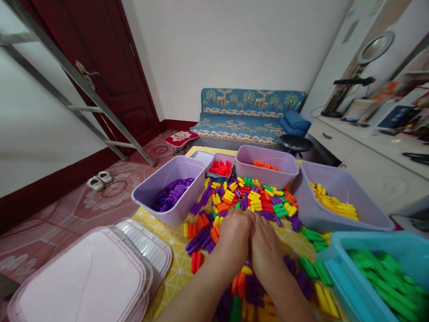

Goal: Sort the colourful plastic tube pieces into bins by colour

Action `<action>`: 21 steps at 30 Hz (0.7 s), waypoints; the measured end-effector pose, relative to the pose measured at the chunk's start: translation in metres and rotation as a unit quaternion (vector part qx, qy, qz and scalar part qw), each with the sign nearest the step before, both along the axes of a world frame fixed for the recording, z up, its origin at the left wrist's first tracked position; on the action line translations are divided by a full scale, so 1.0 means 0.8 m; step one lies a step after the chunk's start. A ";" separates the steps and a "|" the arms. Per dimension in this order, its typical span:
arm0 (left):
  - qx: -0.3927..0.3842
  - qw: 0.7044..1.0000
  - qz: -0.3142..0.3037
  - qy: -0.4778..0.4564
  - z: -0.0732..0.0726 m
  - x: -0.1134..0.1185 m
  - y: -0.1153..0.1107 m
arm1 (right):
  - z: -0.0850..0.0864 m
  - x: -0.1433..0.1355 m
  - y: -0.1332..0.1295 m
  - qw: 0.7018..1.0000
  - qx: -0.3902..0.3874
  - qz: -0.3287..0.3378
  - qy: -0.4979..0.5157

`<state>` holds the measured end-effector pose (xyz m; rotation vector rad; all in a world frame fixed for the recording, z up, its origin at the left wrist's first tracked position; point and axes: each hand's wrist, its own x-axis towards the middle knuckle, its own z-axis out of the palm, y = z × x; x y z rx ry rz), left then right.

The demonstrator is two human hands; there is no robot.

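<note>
Small tube-shaped plastic pieces (256, 201), like pen caps, lie in a loose pile of purple, yellow, orange, red and green. Both hands are over the near side of this pile, side by side and touching. My left hand (234, 230) is closed, its fingers curled under and away from view. Against it, my right hand (264, 237) has its fingers together and bent downward. Whatever is between or under the fingers is hidden. More pieces, such as a red pair (197, 262), lie around the wrists and forearms.
Around the pile stand lilac bins with purple (144, 195), orange (268, 180) and yellow pieces (368, 219), plus a turquoise bin (338, 264) with green ones. A small box (210, 175) holds red pieces. Lids (83, 273) lie left on the yellow cloth (177, 264).
</note>
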<state>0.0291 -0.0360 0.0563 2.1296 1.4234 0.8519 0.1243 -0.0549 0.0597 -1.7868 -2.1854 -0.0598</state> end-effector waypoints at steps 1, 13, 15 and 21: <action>0.011 0.999 -0.012 -0.029 -0.008 0.005 0.001 | -0.003 -0.004 0.000 1.000 0.006 0.002 0.002; -0.065 0.952 0.011 -0.298 0.000 -0.013 0.021 | -0.015 0.000 0.016 0.949 0.099 0.047 0.295; -0.172 0.856 0.034 -0.487 -0.006 -0.017 0.036 | -0.024 -0.002 0.024 0.911 0.100 0.045 0.397; -0.278 0.667 0.037 -0.690 -0.032 -0.017 0.048 | -0.060 -0.006 0.028 0.838 0.005 0.020 0.545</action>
